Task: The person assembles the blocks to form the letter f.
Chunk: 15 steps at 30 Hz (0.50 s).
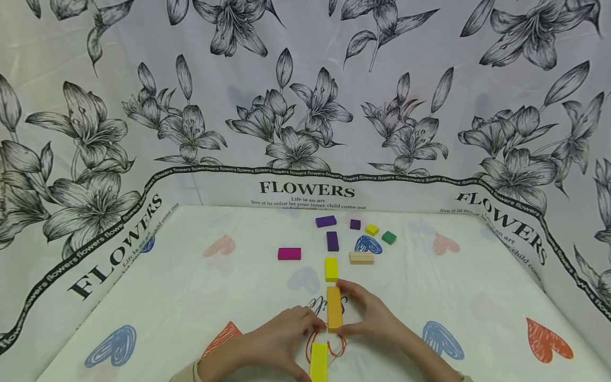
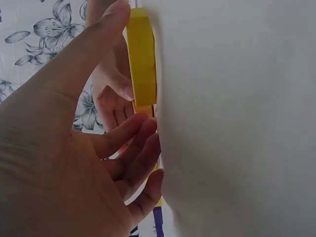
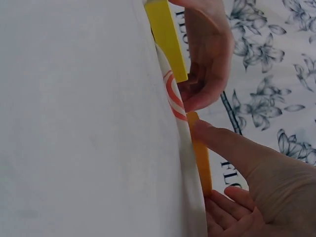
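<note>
Pinching the orange block (image 1: pixel 334 309) on the white cloth (image 1: pixel 167 289), the right hand (image 1: pixel 377 321) has 2 fingers at its ends. At 6 o'clock from it, the left hand (image 1: pixel 272 339) curves beside a yellow block (image 1: pixel 318 366), fingers loosely bent; a shorter yellow block (image 1: pixel 331 269) lies at 12 o'clock.

- Backdrop (image 1: pixel 315 32): white, enclosing far, left and right sides; printed with black line-drawn lilies (image 1: pixel 298 146).
- Low on backdrop: black lettered band (image 1: pixel 305 172), "FLOWERS" print (image 1: pixel 307 189) beneath.
- Surface cover (image 1: pixel 229 297): white; blue heart (image 1: pixel 112 346) near left, red heart (image 1: pixel 549 339) near right, pale pink heart (image 1: pixel 446 243) far right.
- Light: soft, diffuse.
</note>
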Each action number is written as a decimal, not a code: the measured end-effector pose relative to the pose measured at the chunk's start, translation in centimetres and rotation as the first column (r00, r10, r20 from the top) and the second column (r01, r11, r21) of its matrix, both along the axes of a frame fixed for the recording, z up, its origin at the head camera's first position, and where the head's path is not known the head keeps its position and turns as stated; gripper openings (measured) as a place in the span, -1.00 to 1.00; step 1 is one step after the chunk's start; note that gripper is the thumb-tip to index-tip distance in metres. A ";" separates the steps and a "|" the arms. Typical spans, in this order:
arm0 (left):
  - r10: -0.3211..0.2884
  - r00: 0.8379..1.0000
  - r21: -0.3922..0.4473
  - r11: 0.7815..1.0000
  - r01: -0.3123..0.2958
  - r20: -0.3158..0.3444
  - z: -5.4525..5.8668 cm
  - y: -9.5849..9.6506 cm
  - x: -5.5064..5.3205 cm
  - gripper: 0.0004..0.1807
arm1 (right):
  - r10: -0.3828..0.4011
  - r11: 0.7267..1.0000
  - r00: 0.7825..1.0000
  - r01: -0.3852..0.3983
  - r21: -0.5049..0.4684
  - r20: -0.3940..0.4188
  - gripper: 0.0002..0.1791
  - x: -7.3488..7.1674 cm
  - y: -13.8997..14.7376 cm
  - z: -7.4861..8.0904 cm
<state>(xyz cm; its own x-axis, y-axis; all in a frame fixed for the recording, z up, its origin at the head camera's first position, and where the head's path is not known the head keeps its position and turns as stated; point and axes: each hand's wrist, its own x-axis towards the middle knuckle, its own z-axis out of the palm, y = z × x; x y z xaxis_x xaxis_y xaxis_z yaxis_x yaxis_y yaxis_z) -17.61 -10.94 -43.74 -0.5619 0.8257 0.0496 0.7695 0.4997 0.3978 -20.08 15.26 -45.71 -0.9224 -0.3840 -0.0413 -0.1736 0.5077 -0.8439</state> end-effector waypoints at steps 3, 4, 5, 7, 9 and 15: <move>-0.001 1.000 -0.017 1.000 0.000 -0.023 0.1 0.1 0.1 -0.15 | -0.015 1.000 1.000 0.015 -0.018 -0.003 -0.01 0.0 0.0 0.1; 0.001 1.000 -0.023 1.000 -0.002 -0.026 0.1 0.1 0.2 -0.16 | -0.018 0.999 1.000 0.018 -0.027 0.000 -0.01 0.0 0.0 0.0; 0.002 1.000 -0.029 1.000 -0.003 -0.028 0.1 0.1 0.2 -0.17 | -0.018 0.999 1.000 0.018 -0.030 0.000 -0.01 0.0 0.0 0.1; 0.007 1.000 -0.042 0.999 -0.008 -0.029 0.1 0.2 0.3 -0.18 | -0.018 0.999 1.000 0.018 -0.032 0.004 -0.01 0.0 -0.1 0.0; 0.013 1.000 -0.052 0.999 -0.014 -0.024 0.1 0.2 0.3 -0.19 | -0.012 0.999 1.000 0.012 -0.034 0.008 -0.01 -0.1 -0.1 0.0; 0.017 0.999 -0.067 0.998 -0.019 -0.032 0.2 0.3 0.3 -0.21 | -0.002 1.000 1.000 0.003 -0.016 0.007 0.00 0.0 -0.1 -0.1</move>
<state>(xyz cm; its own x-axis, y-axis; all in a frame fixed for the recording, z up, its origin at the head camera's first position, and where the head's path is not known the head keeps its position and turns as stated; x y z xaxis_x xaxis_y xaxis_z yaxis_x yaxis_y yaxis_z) -17.28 -10.61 -43.50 -0.5757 0.8176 0.0121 0.7716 0.5383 0.3390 -20.09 15.19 -45.84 -0.9231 -0.3824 -0.0416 -0.1664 0.4945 -0.8531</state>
